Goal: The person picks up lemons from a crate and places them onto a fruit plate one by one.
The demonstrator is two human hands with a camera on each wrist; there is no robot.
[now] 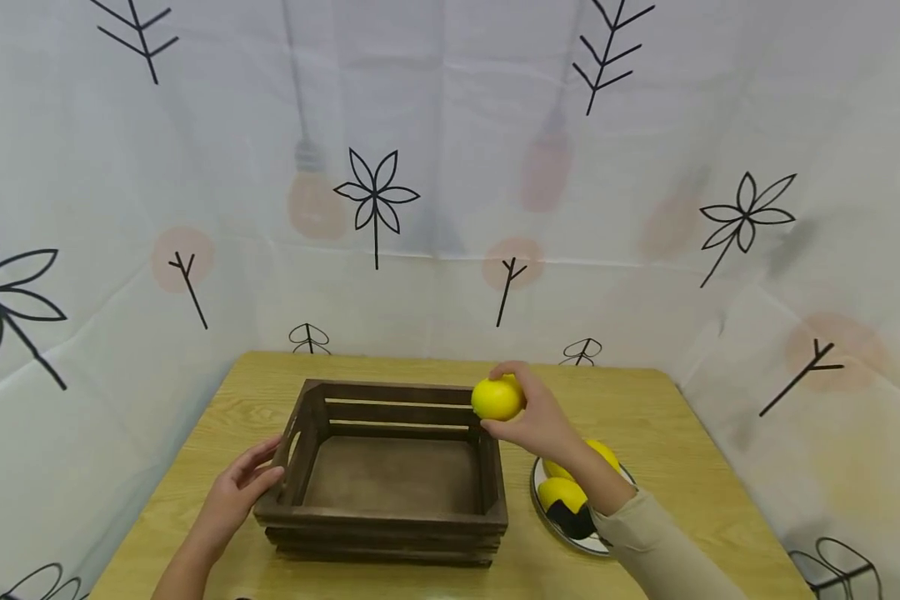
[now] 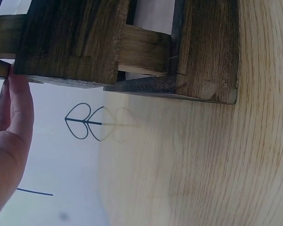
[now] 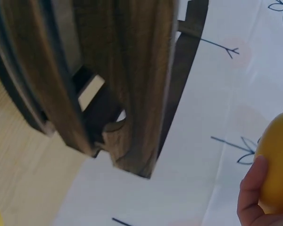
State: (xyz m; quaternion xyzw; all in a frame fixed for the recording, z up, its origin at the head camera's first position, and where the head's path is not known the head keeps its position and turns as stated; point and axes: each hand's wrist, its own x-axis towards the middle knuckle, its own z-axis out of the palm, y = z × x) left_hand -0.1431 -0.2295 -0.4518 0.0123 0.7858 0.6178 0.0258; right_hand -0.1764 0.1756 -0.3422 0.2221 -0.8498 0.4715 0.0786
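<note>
A: Starting at the lower left of the head view, what is the left hand (image 1: pixel 234 493) doing?

B: It lies with fingers straight and relaxed against the left end wall of the dark brown slatted wooden crate (image 1: pixel 390 515), palm turned toward the wood. The forearm comes up from the bottom edge, slanting right. In the left wrist view the fingertips (image 2: pixel 20 101) touch the crate's edge.

A: How does the crate lie?

B: It stands open side up on the pale wooden table (image 1: pixel 645 408) at lower centre, its long axis running left to right across the frame.

A: And further right?

B: The right hand (image 1: pixel 534 417) grips a round yellow lemon (image 1: pixel 497 397), fingers curled over the top and thumb beneath, held above the crate's far right corner. Its long axis seems to run left to right, though the fruit is nearly round. The beige-sleeved arm rises from the lower right, the wrist crossing over a shiny metal plate (image 1: pixel 540 498) just right of the crate, which holds more yellow fruit (image 1: pixel 562 493).
</note>
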